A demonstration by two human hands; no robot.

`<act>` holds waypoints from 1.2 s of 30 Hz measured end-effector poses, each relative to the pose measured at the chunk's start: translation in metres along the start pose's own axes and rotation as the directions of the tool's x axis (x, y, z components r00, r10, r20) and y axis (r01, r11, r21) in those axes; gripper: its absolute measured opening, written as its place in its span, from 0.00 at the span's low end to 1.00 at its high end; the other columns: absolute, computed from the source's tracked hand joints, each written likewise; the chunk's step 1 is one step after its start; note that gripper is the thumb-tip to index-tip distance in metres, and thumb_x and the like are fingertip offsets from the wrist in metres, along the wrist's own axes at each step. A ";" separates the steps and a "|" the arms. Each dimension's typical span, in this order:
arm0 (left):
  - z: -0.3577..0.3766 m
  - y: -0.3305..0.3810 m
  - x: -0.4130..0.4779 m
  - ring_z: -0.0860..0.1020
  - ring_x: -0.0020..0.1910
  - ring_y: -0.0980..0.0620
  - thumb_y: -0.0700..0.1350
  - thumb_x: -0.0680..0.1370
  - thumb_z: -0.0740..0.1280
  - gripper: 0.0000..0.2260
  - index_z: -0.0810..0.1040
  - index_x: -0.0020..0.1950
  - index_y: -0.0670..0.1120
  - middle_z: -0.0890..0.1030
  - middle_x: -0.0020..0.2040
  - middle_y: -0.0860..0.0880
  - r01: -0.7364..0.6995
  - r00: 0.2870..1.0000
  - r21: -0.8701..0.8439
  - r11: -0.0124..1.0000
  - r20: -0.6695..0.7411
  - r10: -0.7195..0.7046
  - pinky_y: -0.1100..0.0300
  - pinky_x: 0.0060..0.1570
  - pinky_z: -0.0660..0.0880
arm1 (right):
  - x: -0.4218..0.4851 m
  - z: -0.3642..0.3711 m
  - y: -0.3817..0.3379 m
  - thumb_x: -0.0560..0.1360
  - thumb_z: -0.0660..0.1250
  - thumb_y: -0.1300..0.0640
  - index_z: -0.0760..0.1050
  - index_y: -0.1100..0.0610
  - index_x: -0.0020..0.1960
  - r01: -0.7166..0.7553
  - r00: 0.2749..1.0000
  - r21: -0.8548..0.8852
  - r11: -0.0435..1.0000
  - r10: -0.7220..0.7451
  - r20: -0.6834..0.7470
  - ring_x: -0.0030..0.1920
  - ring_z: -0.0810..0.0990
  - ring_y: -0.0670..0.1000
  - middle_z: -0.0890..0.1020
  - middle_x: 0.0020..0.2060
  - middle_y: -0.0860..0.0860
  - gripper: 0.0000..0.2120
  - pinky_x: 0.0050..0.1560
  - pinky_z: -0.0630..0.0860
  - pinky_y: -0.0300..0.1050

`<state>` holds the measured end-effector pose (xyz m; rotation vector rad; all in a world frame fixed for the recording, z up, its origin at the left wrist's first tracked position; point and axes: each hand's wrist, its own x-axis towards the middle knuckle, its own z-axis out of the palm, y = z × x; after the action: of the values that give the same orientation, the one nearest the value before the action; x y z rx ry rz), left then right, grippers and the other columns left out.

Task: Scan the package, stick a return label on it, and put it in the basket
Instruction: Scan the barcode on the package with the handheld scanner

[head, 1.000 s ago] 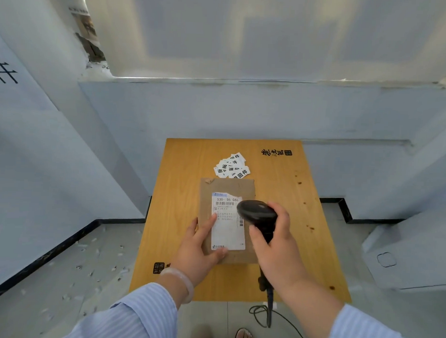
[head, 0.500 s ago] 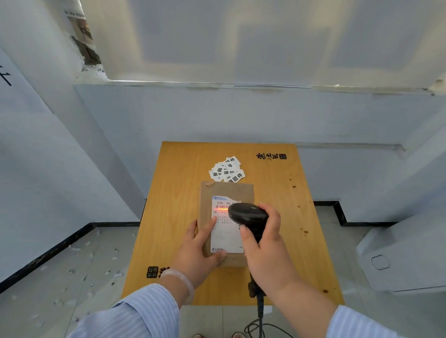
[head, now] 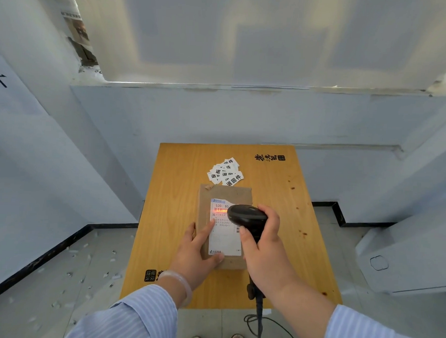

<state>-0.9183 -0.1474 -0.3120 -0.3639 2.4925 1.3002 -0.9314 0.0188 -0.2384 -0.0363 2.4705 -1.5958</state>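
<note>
A flat brown package (head: 226, 194) lies on the wooden table (head: 172, 217), with a white shipping label (head: 224, 239) on top. My left hand (head: 196, 254) rests flat on the package's near left corner, thumb on the label. My right hand (head: 264, 253) grips a black barcode scanner (head: 245, 215) just above the label's right side. A red scan line glows across the barcode at the label's top. A small pile of white return labels (head: 225, 172) sits just beyond the package. No basket is in view.
The scanner's cable (head: 258, 314) hangs off the table's near edge to the floor. A white bin or box (head: 403, 261) stands to the right of the table. White walls close in left and behind. Paper scraps litter the floor on the left.
The scanner has shifted slightly left over the label, and a red scan line has lit up on the barcode. My left hand stays on the package.
</note>
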 end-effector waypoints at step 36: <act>-0.002 -0.037 -0.002 0.61 0.73 0.48 0.60 0.71 0.70 0.37 0.49 0.69 0.76 0.55 0.76 0.51 0.041 0.995 0.041 0.998 0.094 -0.044 0.48 0.70 0.67 | 0.060 -0.008 0.107 0.77 0.65 0.49 0.54 0.45 0.72 -0.371 0.928 -0.369 0.852 0.352 -0.121 0.52 0.79 0.56 0.76 0.61 0.55 0.29 0.47 0.78 0.50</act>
<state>-0.9032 -0.1691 -0.3379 -0.3363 2.4140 1.2221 -0.9821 0.0633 -0.3415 0.3931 2.5922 -0.9542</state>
